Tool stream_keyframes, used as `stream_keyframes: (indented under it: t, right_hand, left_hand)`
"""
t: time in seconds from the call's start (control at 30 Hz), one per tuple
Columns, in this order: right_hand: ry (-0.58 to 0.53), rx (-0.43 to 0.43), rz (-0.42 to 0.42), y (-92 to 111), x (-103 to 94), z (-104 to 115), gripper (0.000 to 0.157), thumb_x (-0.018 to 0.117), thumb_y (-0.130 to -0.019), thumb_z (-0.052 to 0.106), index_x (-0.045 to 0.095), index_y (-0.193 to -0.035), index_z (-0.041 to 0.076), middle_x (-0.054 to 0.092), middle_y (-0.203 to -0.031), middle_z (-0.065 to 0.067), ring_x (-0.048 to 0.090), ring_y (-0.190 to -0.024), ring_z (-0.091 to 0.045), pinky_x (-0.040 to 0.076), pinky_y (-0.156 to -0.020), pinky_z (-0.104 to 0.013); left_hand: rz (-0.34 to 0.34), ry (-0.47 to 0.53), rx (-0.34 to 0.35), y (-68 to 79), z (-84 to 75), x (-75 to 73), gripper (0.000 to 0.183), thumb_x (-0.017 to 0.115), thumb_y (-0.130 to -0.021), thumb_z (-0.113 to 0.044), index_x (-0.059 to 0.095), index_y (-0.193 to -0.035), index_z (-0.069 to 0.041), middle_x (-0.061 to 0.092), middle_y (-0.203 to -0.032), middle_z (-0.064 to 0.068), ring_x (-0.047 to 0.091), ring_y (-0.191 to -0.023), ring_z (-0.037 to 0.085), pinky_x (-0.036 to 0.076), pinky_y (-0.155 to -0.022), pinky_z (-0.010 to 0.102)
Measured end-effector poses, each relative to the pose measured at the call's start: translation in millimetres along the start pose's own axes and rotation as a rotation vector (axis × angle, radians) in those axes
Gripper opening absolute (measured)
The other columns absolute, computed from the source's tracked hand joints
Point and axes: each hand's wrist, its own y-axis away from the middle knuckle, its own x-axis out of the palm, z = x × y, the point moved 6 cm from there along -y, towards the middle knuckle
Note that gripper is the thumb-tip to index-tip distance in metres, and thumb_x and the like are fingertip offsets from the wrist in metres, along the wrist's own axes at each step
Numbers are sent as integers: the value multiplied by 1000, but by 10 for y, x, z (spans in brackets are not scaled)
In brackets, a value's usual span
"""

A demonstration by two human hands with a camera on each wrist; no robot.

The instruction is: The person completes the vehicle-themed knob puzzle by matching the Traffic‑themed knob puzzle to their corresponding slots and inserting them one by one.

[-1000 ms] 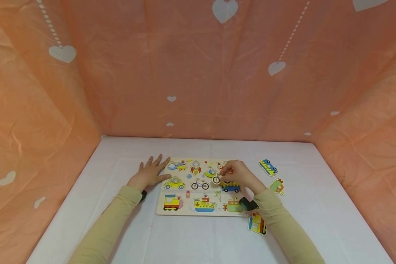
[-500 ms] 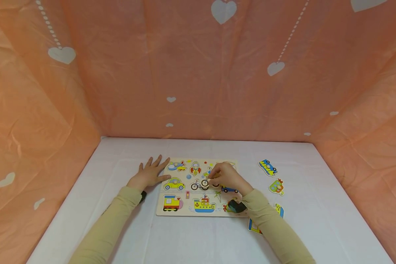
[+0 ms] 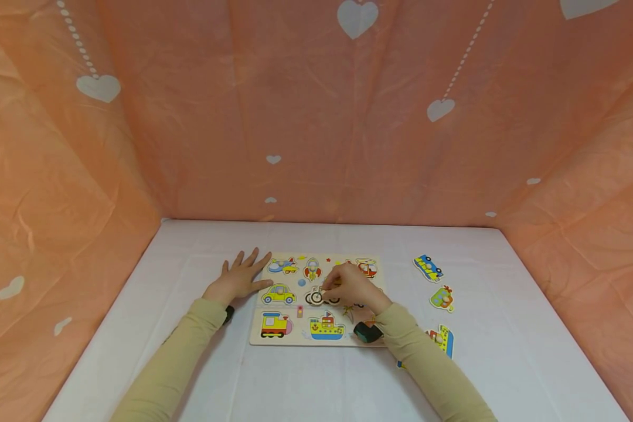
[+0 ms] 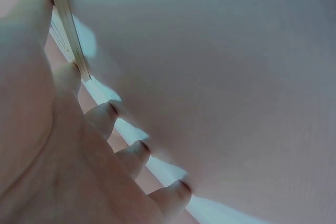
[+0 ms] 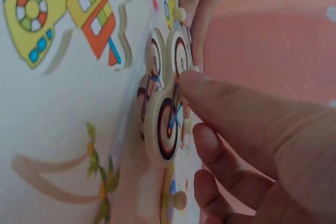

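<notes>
A wooden puzzle board [image 3: 295,337] with printed vehicles lies on the white table. Over its middle, my right hand [image 3: 350,287] pinches a bicycle puzzle piece [image 5: 164,124] between thumb and fingers. In the right wrist view the piece stands just off the board, slightly offset from the matching printed bicycle [image 5: 142,98]. My left hand [image 3: 237,281] is spread flat at the board's left edge, its thumb and index finger touching the board. Knobbed pieces such as the car [image 3: 278,293] and plane [image 3: 282,265] sit in the board.
Right of the board lie loose pieces: a bus [image 3: 428,268], a submarine [image 3: 442,299] and a ship [image 3: 443,339]. Another piece is mostly hidden under the right sleeve [image 3: 427,357]. Orange cloth walls [image 3: 316,135] with hearts surround the table.
My right hand has moved left across the board with the bicycle piece, from near the printed bus to above the printed bicycle. The left hand stays in place.
</notes>
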Motion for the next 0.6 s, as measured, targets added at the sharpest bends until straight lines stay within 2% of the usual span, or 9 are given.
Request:
stream_keyframes:
  t: [0.27,0.6]
  right_hand:
    - [-12,60,1,-27,64,5,11,83,-75,16,73,-79,16,63,-85,7,55,-80,-11,48,-70,-28]
    - [-29,49,2,-51,96,37,10,82,-76,14,73,-79,14,63,-83,6,55,-78,-11,47,-69,-28]
  left_hand:
    - [-3,-4,0,-2,-1,5,80,55,-91,-55,21,-154,-18,10,-158,19,2,-139,50,1,-104,71]
    - [-1,13,-8,15,-17,-9,80,56,-91,-54,21,-154,-18,9,-158,19,1,-140,50,0,-104,70]
